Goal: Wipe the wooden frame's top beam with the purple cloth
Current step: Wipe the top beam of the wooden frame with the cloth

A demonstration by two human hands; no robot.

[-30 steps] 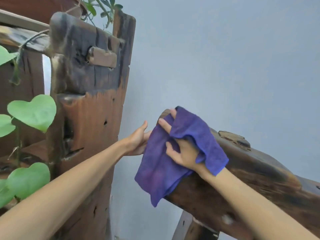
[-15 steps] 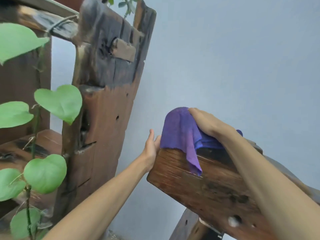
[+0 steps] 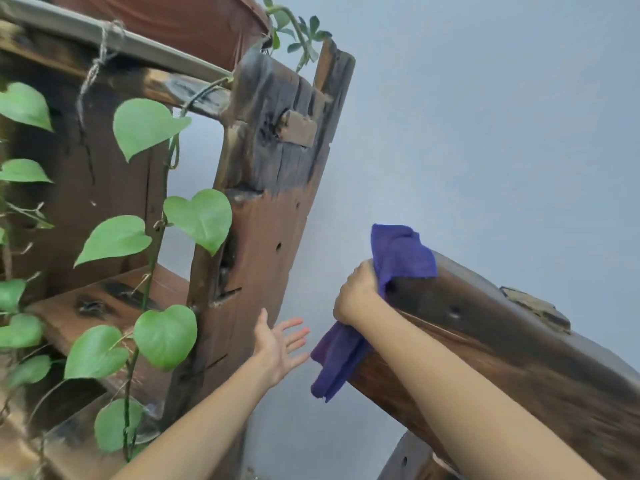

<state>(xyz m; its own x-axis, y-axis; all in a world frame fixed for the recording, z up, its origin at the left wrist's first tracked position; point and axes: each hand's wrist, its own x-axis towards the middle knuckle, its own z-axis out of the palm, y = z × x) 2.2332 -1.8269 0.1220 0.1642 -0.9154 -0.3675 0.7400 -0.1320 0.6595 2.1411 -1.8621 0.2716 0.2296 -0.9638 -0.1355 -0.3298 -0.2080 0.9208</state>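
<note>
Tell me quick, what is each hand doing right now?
Left hand: open, fingers spread, holding nothing.
Right hand: closed on the purple cloth, which is draped over the end of the wooden beam.

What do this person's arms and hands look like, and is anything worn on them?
Both forearms are bare as far as the picture shows, with no sleeves in view. The left hand and right hand wear no gloves, and no rings, watch or bracelets show on them. No markings are visible on either arm.
</note>
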